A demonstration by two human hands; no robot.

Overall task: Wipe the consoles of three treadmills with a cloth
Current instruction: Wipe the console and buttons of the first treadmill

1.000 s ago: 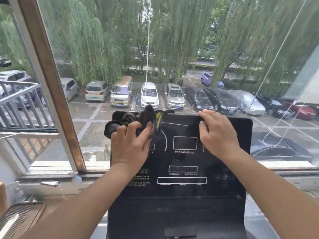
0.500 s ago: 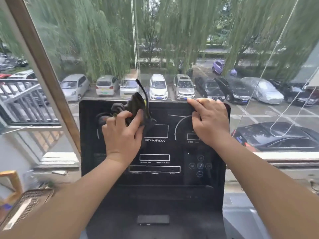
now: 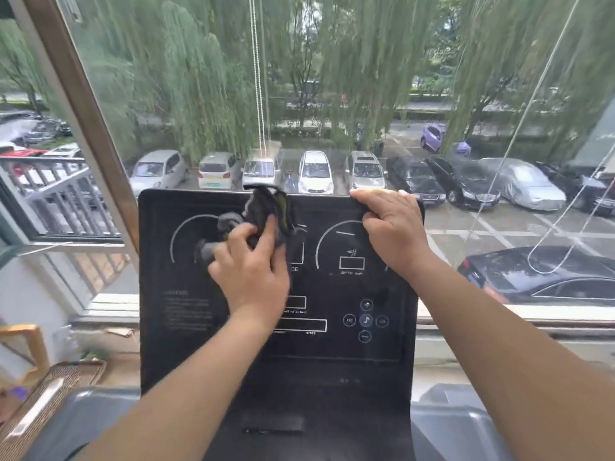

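A black treadmill console (image 3: 186,321) with white dial outlines and round buttons stands in front of me, before a big window. My left hand (image 3: 253,271) holds a dark bunched cloth (image 3: 266,211) with a yellow-green streak and presses it on the upper middle of the panel. The cloth sticks up to the console's top edge. My right hand (image 3: 389,231) grips the console's top right edge, fingers curled over the rim.
A window with a slanted brown frame (image 3: 83,104) and hanging blind cords (image 3: 259,94) lies right behind the console. A woven basket (image 3: 43,404) and a yellow frame (image 3: 33,347) sit at the lower left. Grey treadmill side rails (image 3: 466,430) flank the console base.
My left hand has slid the cloth rightward from the console's upper left to its upper middle. My right hand stays on the top right edge. The view has shifted left.
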